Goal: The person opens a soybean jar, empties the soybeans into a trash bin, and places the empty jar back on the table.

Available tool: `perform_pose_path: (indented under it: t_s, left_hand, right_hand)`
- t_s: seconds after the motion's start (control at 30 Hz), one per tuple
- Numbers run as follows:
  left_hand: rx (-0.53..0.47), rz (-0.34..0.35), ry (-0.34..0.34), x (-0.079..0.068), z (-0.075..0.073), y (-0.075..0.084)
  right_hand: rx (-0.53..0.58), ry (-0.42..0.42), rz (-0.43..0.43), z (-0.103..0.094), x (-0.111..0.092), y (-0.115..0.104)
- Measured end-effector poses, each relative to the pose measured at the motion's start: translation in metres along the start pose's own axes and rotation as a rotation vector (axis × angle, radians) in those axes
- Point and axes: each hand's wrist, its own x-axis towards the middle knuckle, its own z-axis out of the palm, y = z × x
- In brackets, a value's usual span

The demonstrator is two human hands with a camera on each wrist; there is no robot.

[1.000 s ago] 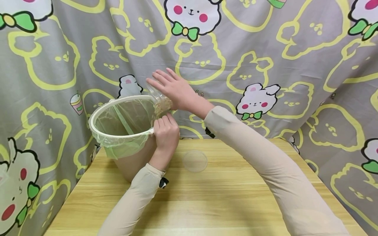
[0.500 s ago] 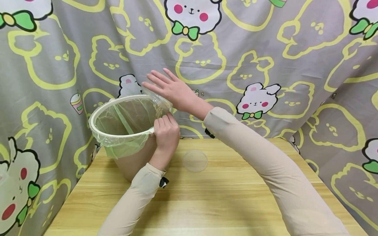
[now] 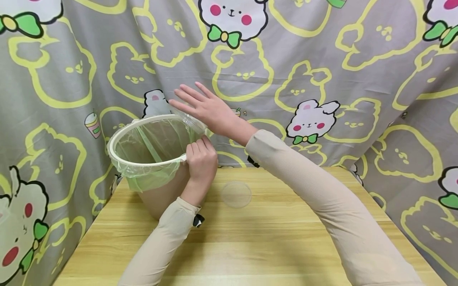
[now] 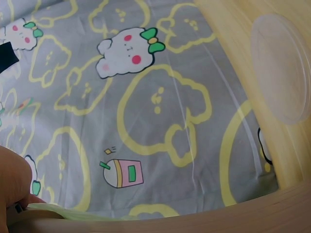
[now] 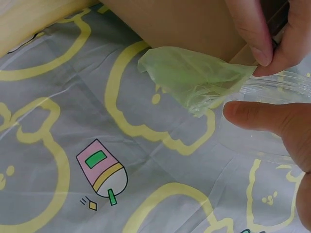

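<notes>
A brown trash bin [image 3: 162, 198] with a pale rim [image 3: 112, 147] leans on the table at the left. A light green bag [image 3: 152, 176] lines it and folds over the rim. My left hand [image 3: 202, 163] grips the bin's right edge, fingers curled over it. Above that edge my right hand [image 3: 216, 113] holds a clear plastic jar [image 3: 194, 123] between thumb and fingers, tipped with its mouth toward the bin. In the right wrist view the jar [image 5: 238, 136] looks see-through, with the thumb along its side. The bin's bottom inside is hidden.
A round clear lid [image 3: 236, 194] lies flat on the wooden table [image 3: 250, 254], right of the bin. A grey curtain [image 3: 304, 39] with cartoon bears and rabbits hangs behind the table and along both sides.
The tan, grain-like contents seen in the jar have poured out into the bin. My right hand has tipped the jar further and shifted slightly left. My left hand stays put.
</notes>
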Motion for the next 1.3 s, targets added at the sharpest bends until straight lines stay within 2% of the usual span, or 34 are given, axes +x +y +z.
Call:
perform_pose_path:
  t_s: [0.33,0.7,1.03,1.3]
  left_hand:
    - [0.001,-0.004,0.008,0.001,-0.001,0.0]
    - [0.011,-0.002,-0.002,0.001,-0.001,0.0]
    - [0.009,0.002,-0.001,0.0,-0.001,0.0]
    - [0.012,0.003,0.0,-0.001,-0.001,0.0]
  right_hand:
    - [0.048,0.049,0.057,-0.004,0.001,0.003]
    - [0.117,0.042,0.07,0.0,-0.002,0.002]
    - [0.123,0.032,0.098,0.005,-0.006,0.005]
    - [0.207,0.104,0.191,0.009,-0.021,0.014]
